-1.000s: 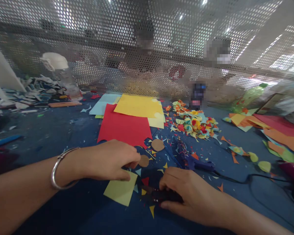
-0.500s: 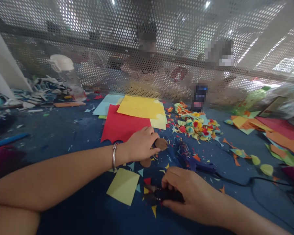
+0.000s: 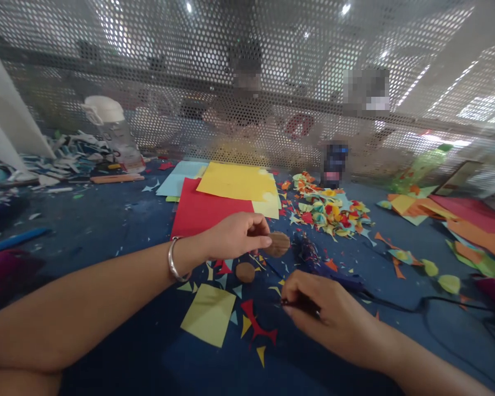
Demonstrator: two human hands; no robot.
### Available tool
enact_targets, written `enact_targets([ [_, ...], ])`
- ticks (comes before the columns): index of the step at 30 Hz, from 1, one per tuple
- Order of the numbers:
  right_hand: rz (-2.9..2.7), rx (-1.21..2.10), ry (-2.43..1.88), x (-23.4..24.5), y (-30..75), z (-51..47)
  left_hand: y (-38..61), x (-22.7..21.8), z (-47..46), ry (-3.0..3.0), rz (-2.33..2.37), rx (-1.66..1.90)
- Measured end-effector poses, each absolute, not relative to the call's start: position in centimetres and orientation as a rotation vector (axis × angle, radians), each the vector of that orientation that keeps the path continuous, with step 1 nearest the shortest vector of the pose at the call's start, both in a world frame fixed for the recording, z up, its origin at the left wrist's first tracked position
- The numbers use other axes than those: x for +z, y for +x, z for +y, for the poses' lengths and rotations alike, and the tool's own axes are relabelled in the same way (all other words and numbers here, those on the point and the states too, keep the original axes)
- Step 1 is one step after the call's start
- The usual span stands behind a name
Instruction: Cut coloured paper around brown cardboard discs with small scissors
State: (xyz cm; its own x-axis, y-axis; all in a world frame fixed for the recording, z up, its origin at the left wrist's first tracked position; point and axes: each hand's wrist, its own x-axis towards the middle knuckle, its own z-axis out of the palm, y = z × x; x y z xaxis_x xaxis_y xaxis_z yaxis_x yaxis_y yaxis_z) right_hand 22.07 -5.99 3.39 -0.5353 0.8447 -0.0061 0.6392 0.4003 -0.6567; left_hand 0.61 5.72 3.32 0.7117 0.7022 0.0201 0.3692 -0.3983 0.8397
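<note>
My left hand (image 3: 236, 236) pinches a brown paper disc (image 3: 277, 244) and holds it just above the blue table (image 3: 107, 231). A second brown disc (image 3: 245, 271) lies on the table below it. My right hand (image 3: 325, 313) is closed around a dark tool, probably scissors (image 3: 303, 306), mostly hidden by the fingers. A red paper cutout (image 3: 256, 324) and a pale yellow square (image 3: 208, 314) lie in front of my hands among small coloured scraps.
Red (image 3: 206, 212) and yellow (image 3: 239, 181) sheets lie behind my hands. A heap of coloured folded pieces (image 3: 330, 212) sits to the right, a purple glue gun (image 3: 317, 264) with a black cord beside it. Orange and red sheets (image 3: 470, 220) at far right; perforated screen (image 3: 247, 82) behind.
My left hand reached forward, took the brown disc and lifted it off the table. My right hand rose with the dark tool, uncovering the red cutout.
</note>
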Motion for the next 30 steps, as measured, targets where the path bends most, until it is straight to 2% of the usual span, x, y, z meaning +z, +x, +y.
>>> enact_targets([
  [7, -1.893, 0.718, -1.401, 1.4, 22.6, -5.2, -0.1, 2.4, 2.6, 1.695, 0.711, 0.359],
  [18, -1.999, 0.683, -1.376, 2.5, 22.0, -5.4, -1.7, 3.6, 0.9, 1.811, 0.82, 0.55],
  [20, -1.995, 0.687, -1.378, 2.3, 22.1, -5.3, -3.2, 4.1, 1.8, 2.017, 0.987, 0.604],
  [23, -2.009, 0.673, -1.371, 2.2, 22.2, -5.2, -6.6, 4.6, 4.0, 2.43, 1.489, 0.621],
  [27, -2.039, 0.669, -1.353, 2.3, 22.3, -5.2, -10.7, 3.5, 7.4, 2.392, 1.978, 0.326],
  [30, -2.072, 0.658, -1.335, 2.3, 22.4, -5.3, -12.0, 2.0, 9.1, 2.321, 1.974, 0.265],
])
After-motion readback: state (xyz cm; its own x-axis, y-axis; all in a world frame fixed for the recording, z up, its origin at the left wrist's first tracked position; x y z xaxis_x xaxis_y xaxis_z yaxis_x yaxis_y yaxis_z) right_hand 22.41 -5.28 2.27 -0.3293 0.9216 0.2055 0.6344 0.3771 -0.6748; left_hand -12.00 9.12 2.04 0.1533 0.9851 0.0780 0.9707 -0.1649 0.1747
